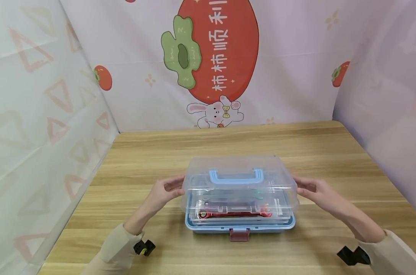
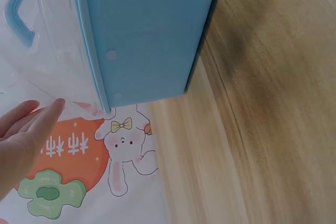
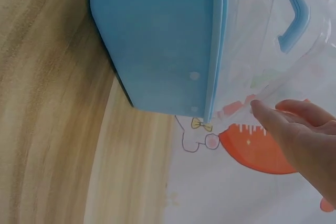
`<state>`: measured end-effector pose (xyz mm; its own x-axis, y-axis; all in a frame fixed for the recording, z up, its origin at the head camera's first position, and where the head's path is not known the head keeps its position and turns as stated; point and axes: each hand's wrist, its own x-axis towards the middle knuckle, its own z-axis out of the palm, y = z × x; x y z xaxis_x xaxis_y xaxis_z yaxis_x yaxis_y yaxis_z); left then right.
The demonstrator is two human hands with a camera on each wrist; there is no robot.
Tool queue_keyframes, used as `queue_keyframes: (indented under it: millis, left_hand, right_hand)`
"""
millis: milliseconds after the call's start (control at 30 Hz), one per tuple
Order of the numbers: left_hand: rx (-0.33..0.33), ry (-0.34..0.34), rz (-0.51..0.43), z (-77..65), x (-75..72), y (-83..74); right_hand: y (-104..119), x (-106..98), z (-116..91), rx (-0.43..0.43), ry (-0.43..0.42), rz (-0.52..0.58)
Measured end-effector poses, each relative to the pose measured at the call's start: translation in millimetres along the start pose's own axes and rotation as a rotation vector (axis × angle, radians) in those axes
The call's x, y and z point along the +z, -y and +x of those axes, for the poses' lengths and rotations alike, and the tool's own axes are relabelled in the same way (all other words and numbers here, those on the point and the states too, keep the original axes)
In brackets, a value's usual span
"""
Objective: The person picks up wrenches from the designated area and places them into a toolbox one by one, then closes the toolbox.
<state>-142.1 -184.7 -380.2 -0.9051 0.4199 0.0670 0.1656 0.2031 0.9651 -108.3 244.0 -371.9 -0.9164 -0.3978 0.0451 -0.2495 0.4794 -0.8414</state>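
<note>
A blue toolbox [image 1: 208, 230] stands on the wooden table with its pink front latch [image 1: 239, 235] hanging down. Its clear lid [image 1: 235, 162], with a light blue handle [image 1: 236, 180], is tilted up at the front. My left hand [image 1: 164, 193] touches the lid's left side with extended fingers. On the opposite side, the fingertips of my right hand [image 1: 318, 193] rest against the lid, fingers also fairly straight. Through the clear plastic shows a red long tool with a ring end [image 1: 233, 214]. Greenish items [image 1: 228, 195] behind it are blurred by the lid.
The wooden table [image 1: 142, 152] extends around the box. A printed cloth backdrop [image 1: 290, 76] hangs at the table's far edge, with cloth walls on the left [image 1: 39, 114] and right [image 1: 383, 95]. Small black devices sit at both wrists.
</note>
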Motion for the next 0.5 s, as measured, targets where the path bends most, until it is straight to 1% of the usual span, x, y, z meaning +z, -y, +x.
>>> queue_keyframes:
  millis: [133,233,300,500]
  left_hand:
    - [0.03,0.034,-0.046,-3.5,1.5,3.9]
    - [0.075,0.067,-0.065,-6.1,2.4,7.2]
    - [0.109,0.082,-0.07,-7.9,3.0,9.6]
    - [0.169,0.108,-0.075,-13.9,5.7,18.0]
  right_hand:
    - [-4,2,-3,-0.074,0.037,0.091]
    - [-8,3,-6,-0.125,0.068,0.157]
    - [-11,5,-8,-0.143,0.093,0.199]
    - [-18,10,-12,-0.188,0.154,0.321]
